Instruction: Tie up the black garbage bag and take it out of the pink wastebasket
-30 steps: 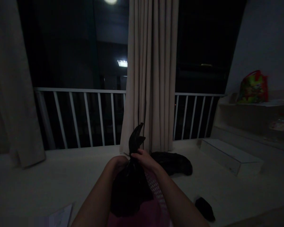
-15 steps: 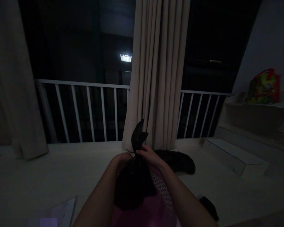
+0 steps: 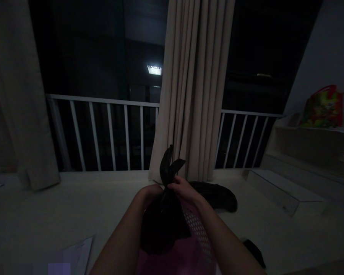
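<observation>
A black plastic bag (image 3: 163,225) hangs gathered at its neck over a pink mesh basket (image 3: 199,236). My right hand (image 3: 183,190) pinches the twisted neck, with the bag's loose ends (image 3: 168,168) sticking up above the fingers. My left hand (image 3: 150,191) is closed against the same neck from the left; its fingers are mostly hidden behind the bag. The room is very dim.
A beige curtain (image 3: 195,91) hangs just behind the bag, before a white railing (image 3: 103,130) and dark window. A dark bundle (image 3: 218,195) lies on the pale floor, a small dark item (image 3: 255,253) near right. White steps (image 3: 283,194), a colourful bag (image 3: 322,107), paper (image 3: 77,256).
The bag's loose ends have spread apart slightly above my right hand. The view has drifted a little to the left; both hands stay at the bag's neck.
</observation>
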The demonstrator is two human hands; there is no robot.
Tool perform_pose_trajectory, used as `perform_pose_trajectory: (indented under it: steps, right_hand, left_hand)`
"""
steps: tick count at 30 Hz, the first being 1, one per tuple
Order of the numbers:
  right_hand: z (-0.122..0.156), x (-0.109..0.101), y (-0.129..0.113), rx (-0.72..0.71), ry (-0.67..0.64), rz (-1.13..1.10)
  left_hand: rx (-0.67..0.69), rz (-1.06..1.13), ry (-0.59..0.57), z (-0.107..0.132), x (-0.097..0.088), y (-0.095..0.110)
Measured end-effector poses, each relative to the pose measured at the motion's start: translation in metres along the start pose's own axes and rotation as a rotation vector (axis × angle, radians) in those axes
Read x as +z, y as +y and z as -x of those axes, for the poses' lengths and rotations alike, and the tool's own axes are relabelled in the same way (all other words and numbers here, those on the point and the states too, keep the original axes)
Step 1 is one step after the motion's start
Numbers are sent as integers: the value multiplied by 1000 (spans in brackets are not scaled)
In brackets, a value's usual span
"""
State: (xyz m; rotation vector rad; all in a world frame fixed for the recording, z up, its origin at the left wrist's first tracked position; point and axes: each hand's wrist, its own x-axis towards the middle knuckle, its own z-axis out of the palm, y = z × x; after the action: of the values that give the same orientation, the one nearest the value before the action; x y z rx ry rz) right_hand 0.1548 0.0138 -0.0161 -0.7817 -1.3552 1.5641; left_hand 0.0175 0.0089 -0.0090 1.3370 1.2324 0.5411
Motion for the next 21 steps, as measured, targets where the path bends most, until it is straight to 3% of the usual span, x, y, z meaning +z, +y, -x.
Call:
perform_pose_trajectory:
  steps: [3, 7, 11, 18, 21]
  right_hand:
    - [0, 1, 0, -6, 7, -18]
    - [-1, 1, 1, -1, -4, -57]
    - [-1, 2, 1, 3, -27, -77]
    - [0, 2, -1, -7, 31, -4]
    - [-2, 0, 0, -54, 82, 74]
  left_hand:
    - [-103, -29, 41, -7, -3, -4]
    - [-116, -86, 144, -11, -3, -6]
    - [-76, -61, 137, -5, 1, -1]
    - [-155, -85, 127, 7, 5, 9]
    - [-101, -62, 130, 5, 5, 6]
